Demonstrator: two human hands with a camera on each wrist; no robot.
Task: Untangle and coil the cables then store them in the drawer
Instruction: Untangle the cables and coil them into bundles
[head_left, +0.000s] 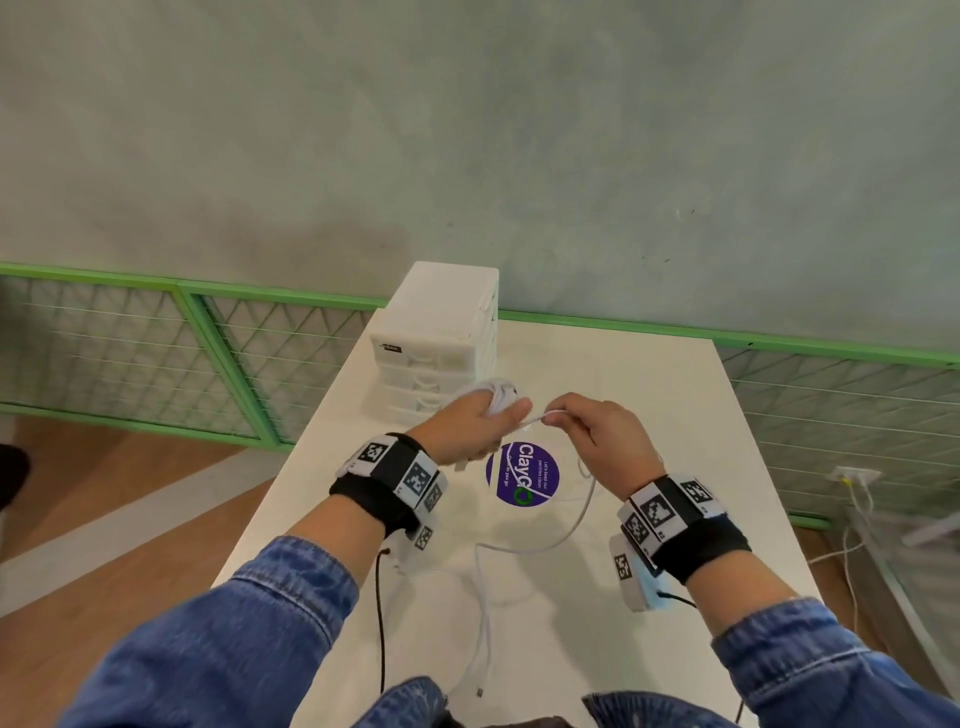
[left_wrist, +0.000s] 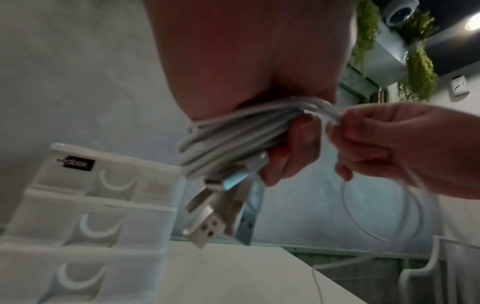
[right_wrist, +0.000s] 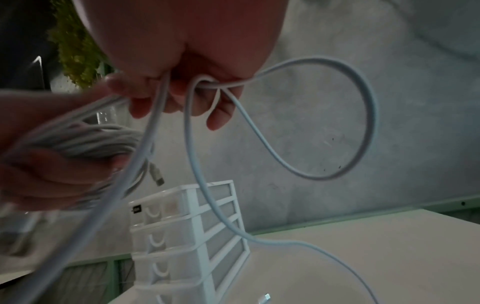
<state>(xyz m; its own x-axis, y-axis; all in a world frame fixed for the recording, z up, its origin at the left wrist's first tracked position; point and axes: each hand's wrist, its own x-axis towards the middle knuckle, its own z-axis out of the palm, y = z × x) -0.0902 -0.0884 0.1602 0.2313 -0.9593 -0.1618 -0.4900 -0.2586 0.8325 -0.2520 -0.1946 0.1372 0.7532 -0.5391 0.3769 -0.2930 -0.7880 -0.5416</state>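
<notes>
My left hand (head_left: 483, 423) grips a bundle of coiled white cables (left_wrist: 233, 135) above the table, and USB plugs (left_wrist: 205, 226) hang down from the bundle. My right hand (head_left: 587, 426) pinches a white cable (right_wrist: 337, 115) right beside the bundle. From those fingers one loop hangs free, and the cable's tail (head_left: 540, 545) runs across the table to a loose plug (head_left: 479, 691) near the front edge. The white drawer unit (head_left: 441, 343) stands just behind my hands with its drawers closed.
A purple round sticker (head_left: 522, 473) marks the white table (head_left: 701, 441) under my hands. A green mesh railing (head_left: 156, 353) runs behind the table. Black leads (head_left: 379, 623) hang from my wrist cameras. More white cords (head_left: 852, 519) lie on the floor at the right.
</notes>
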